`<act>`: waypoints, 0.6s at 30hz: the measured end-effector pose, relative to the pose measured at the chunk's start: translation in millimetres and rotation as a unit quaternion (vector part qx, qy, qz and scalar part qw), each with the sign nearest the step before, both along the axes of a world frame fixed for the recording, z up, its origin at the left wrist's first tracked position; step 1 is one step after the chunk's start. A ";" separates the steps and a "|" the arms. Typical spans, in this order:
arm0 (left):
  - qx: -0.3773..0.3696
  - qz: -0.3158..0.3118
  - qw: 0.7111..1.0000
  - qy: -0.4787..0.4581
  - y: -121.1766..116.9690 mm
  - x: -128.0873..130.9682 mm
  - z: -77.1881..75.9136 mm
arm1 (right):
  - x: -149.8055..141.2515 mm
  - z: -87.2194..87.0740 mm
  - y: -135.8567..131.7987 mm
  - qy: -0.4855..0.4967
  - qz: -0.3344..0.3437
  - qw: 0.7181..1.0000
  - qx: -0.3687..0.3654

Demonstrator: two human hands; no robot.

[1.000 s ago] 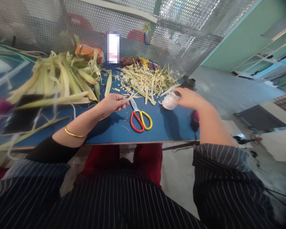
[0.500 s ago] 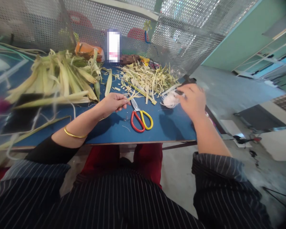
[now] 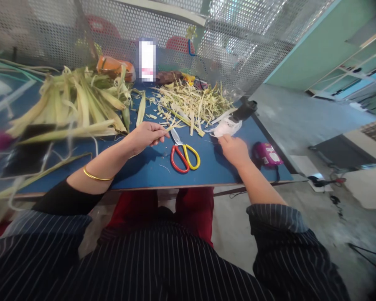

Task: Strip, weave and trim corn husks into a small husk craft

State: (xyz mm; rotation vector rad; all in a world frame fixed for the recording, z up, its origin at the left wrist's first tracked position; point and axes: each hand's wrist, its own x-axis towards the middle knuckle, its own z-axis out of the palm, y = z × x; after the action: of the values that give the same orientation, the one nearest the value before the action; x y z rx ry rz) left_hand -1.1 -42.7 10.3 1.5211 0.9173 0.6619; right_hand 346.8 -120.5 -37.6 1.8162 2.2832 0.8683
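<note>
My left hand (image 3: 151,137) is closed in a pinch on a thin strip of corn husk (image 3: 173,126) above the blue table. My right hand (image 3: 235,151) has its fingers curled together at the near edge of a white bundle in clear plastic (image 3: 227,126); what its fingertips hold is hidden. Between the hands lie scissors (image 3: 184,155) with one red and one yellow handle, blades pointing away from me. Beyond them spreads a pile of narrow shredded husk strips (image 3: 200,100). Wide pale-green corn husks (image 3: 81,98) lie in a heap at the left.
A black cylinder (image 3: 245,110) and a purple packet (image 3: 267,154) are at the table's right end. An orange packet (image 3: 114,67) sits behind the husks. Perforated metal mesh (image 3: 122,25) rises at the back. A dark flat panel (image 3: 26,152) lies at the left.
My right hand has moved left and toward me, from over the white bundle to its near edge, uncovering the black cylinder and purple packet. My left hand keeps its pinch, nearly still.
</note>
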 end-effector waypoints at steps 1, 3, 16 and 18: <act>0.001 -0.003 1.000 -0.001 -0.2 -0.1 -0.4 | -0.6 -2.1 -2.1 0.029 -0.011 0.999 0.014; 0.004 -0.007 1.000 -0.002 -0.8 -0.2 -1.2 | -2.0 -5.4 -8.5 0.097 -0.018 0.995 0.026; -0.004 0.004 1.000 0.004 1.1 1.1 -0.6 | -43.4 -3.8 -31.1 0.362 0.061 0.930 0.017; -0.013 0.007 1.000 0.006 0.5 1.1 0.4 | -58.3 -5.9 -30.3 0.320 0.057 0.945 0.023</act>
State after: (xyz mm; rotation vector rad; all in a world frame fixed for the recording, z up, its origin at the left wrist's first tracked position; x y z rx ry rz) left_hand 0.1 -42.2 10.7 1.4985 0.9423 0.6505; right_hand 288.5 -150.8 -43.4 2.2600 2.7692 0.3637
